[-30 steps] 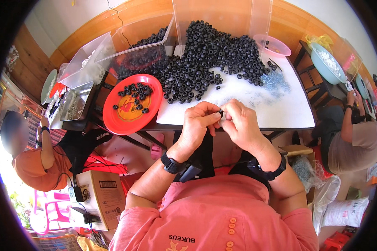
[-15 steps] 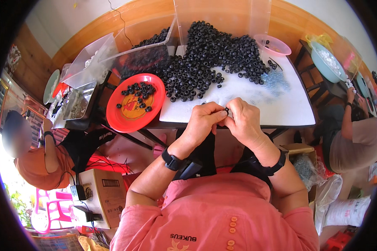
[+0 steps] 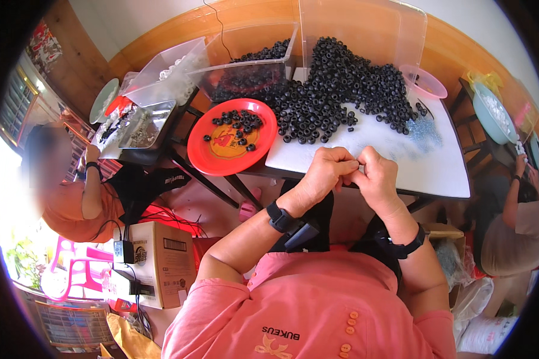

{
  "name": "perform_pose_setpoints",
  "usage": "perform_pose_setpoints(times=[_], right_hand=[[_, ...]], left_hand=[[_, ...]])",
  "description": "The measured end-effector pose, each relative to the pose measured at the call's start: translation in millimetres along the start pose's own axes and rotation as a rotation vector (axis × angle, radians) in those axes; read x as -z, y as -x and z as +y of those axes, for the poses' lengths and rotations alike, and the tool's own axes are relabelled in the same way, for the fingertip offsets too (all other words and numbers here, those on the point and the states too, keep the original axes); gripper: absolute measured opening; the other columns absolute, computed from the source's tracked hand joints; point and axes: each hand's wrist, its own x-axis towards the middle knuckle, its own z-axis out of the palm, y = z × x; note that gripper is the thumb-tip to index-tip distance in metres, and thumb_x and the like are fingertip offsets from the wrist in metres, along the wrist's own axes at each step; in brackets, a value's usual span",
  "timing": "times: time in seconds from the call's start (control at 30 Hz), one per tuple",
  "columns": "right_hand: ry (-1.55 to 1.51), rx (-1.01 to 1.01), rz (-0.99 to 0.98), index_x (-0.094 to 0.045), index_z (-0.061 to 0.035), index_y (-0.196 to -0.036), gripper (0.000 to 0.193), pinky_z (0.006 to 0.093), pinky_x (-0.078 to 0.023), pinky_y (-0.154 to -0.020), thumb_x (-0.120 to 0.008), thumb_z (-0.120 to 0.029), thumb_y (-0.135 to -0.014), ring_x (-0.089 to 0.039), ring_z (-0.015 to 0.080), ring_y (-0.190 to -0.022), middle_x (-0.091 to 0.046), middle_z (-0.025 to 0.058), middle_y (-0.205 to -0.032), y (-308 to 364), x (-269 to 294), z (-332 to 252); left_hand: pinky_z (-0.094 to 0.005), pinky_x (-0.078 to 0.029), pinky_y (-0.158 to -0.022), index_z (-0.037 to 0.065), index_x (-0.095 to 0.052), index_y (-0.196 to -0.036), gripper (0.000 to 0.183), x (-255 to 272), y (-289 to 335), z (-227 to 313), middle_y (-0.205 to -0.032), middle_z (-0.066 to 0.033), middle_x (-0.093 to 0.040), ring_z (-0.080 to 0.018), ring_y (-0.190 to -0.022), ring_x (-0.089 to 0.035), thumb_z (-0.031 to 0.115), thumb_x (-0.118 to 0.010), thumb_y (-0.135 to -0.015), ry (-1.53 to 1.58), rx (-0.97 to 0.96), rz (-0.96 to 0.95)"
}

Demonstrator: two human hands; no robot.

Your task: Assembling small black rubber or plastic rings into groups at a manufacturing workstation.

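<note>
Left hand (image 3: 324, 173), right hand (image 3: 378, 176) meet near black beads (image 3: 338, 90) — fingers (image 3: 345, 167) curled, cannot tell grip.

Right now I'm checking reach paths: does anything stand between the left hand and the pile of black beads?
Nothing visible does: only white mat shows between the left hand and the pile of black beads.

left hand (image 3: 321, 173) and right hand (image 3: 378, 176) meet in a pinch at near edge of white sheet (image 3: 371, 140); any item between them is hidden. black beads (image 3: 353, 84) heaped behind; more on red plate (image 3: 206, 157) to the left. small pale-blue pieces (image 3: 425, 134) lie by heap's right end.
</note>
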Motion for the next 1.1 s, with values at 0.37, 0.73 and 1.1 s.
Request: perform_pose_setpoints(times=[0.37,0.73,1.1], right_hand=[[-0.066,0.025,0.112,-0.052,-0.0055,-0.079,0.026,0.0395,-0.043,-0.049,-0.076,-0.013,-0.075,-0.058,0.032,-0.055,-0.056,0.0113,-0.066,26.4,-0.7,-8.6],[-0.409,-0.258,0.163,-0.059,-0.0013,-0.082,0.014,0.0223,-0.041,-0.055,-0.072,-0.005,-0.086,-0.049,0.0062,-0.059,-0.058,0.0008,-0.066,16.6,32.2,24.4],[-0.557,-0.385,0.273,-0.058,-0.0009,-0.079,0.016,0.0206,-0.041,-0.059,-0.072,-0.003,-0.086,-0.048,0.0036,-0.062,-0.058,-0.0025,-0.069,24.3,29.2,49.2]], left_hand=[[-0.0224,-0.038,-0.038,-0.004,-0.067,-0.08,0.02,-13.5,14.3,17.7,-0.061,-0.0071,-0.061,-0.0096,-0.046,-0.053,0.015,-0.066,-0.088,-0.121,0.059,-0.005],[-0.0189,-0.039,-0.048,-0.001,-0.071,-0.088,0.011,94.9,44.5,76.1,-0.063,-0.0009,-0.062,-0.0044,-0.054,-0.053,0.009,-0.067,-0.088,-0.498,-0.23,0.646],[-0.0413,-0.047,-0.071,0.001,-0.067,-0.082,0.01,11.8,-11.4,19.9,-0.082,-0.0113,-0.059,-0.0316,-0.084,-0.056,0.003,-0.072,-0.073,-0.997,-0.646,0.233]])
